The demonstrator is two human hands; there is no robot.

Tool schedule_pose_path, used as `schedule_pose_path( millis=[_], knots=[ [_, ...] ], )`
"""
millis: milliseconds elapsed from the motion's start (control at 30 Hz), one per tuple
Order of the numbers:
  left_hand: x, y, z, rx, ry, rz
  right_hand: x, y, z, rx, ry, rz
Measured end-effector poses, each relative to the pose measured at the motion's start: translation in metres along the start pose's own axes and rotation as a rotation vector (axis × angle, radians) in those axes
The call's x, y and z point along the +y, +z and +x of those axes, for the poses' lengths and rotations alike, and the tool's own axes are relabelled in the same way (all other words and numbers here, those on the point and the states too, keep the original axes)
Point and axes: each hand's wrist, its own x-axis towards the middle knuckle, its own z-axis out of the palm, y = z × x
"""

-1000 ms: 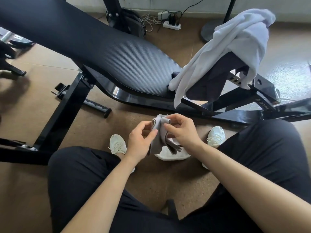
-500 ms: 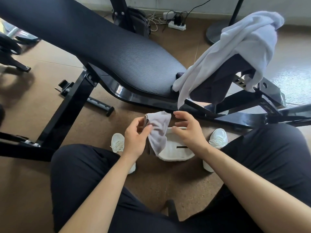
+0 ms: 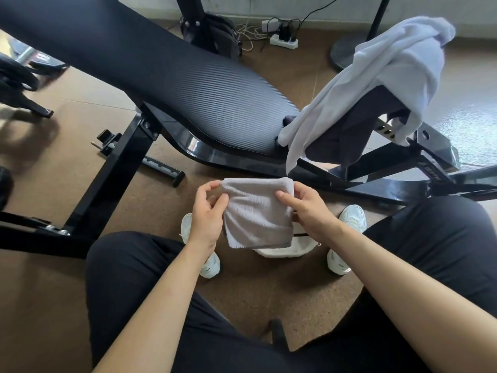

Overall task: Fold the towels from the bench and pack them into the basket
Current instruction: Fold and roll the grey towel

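A small grey towel (image 3: 258, 214) hangs as a flat folded square in front of me, held up at its top corners. My left hand (image 3: 207, 211) pinches its upper left corner, and my right hand (image 3: 309, 208) pinches its right edge. Directly below the towel sits a white basket (image 3: 290, 251) on the floor between my feet, mostly hidden by the cloth. A white towel (image 3: 376, 84) drapes over the raised right end of the black bench (image 3: 188, 84), with a dark towel (image 3: 347, 135) under it.
The bench's black frame legs (image 3: 113, 173) stand to the left and run across behind the basket. My knees in black trousers flank the basket. A power strip (image 3: 283, 41) with cables and a round stand base (image 3: 341, 52) lie near the far wall.
The grey towel was bunched in my hands a second ago; both hands have since spread it out into a flat square held above the basket.
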Motion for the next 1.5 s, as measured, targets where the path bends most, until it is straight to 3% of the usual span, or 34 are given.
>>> schedule_pose_path(
  millis=[167, 333, 500, 667, 733, 833, 1133, 1267, 1500],
  knots=[
    [-0.003, -0.002, -0.003, -0.099, 0.055, 0.095, 0.002, 0.002, 0.000, 0.106, 0.008, -0.010],
    [0.001, -0.004, -0.008, -0.313, 0.184, 0.373, -0.008, -0.001, -0.004, 0.095, 0.027, 0.056],
    [0.005, -0.003, -0.007, -0.289, 0.153, 0.413, -0.015, -0.006, -0.010, -0.031, -0.027, 0.065],
    [0.004, -0.003, -0.004, -0.292, 0.030, 0.128, -0.030, -0.014, -0.025, -0.282, -0.113, -0.159],
    [0.002, -0.005, -0.001, -0.312, 0.007, 0.053, -0.034, -0.015, -0.026, -0.273, -0.092, -0.222],
    [-0.001, -0.010, 0.002, -0.328, 0.020, 0.123, -0.036, -0.020, -0.025, -0.233, -0.027, -0.217],
    [0.008, -0.017, 0.002, -0.379, 0.013, 0.350, -0.043, -0.026, -0.024, -0.392, -0.018, -0.568],
    [0.007, -0.020, 0.003, -0.427, -0.017, 0.335, -0.039, -0.030, -0.023, -0.410, -0.038, -0.553],
    [0.010, -0.009, -0.001, -0.400, 0.056, 0.431, -0.038, -0.031, -0.023, -0.245, -0.149, -0.413]
  ],
)
